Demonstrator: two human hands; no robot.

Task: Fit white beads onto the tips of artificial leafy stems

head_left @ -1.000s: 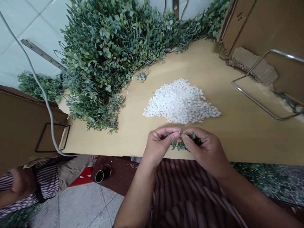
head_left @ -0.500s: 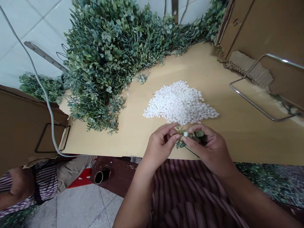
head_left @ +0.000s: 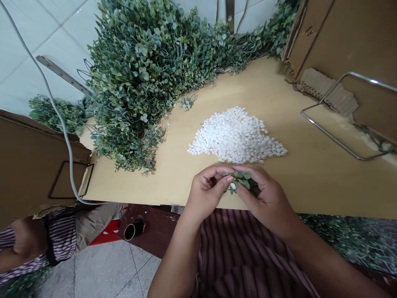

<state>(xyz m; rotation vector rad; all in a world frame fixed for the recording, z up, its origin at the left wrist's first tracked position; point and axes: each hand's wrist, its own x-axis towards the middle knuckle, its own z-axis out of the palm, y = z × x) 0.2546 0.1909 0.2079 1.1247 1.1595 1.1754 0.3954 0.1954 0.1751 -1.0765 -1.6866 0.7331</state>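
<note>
Between my hands is a small green artificial leaf sprig (head_left: 243, 179) with a white bead-like piece (head_left: 233, 186) on it. My left hand (head_left: 208, 189) pinches at the sprig's left side, thumb and fingertips closed near the white piece. From the right, my right hand (head_left: 266, 193) is closed around the leaves, its thumb beside the white piece. Fingers hide part of the sprig. Just beyond my fingertips lies a heap of small white pieces (head_left: 232, 134) on the tan tabletop (head_left: 173, 182).
A big mass of artificial greenery (head_left: 133, 82) stands at the back left. Cardboard (head_left: 347, 54) and a bent metal wire frame (head_left: 331, 138) are at the right. A grey cable (head_left: 66, 140) hangs at the left, near another person's arm (head_left: 26, 242). A dark mug (head_left: 129, 231) sits lower left.
My hands have drawn closer together and the sprig has turned, so its stem no longer shows. The white piece has shifted slightly left and down.
</note>
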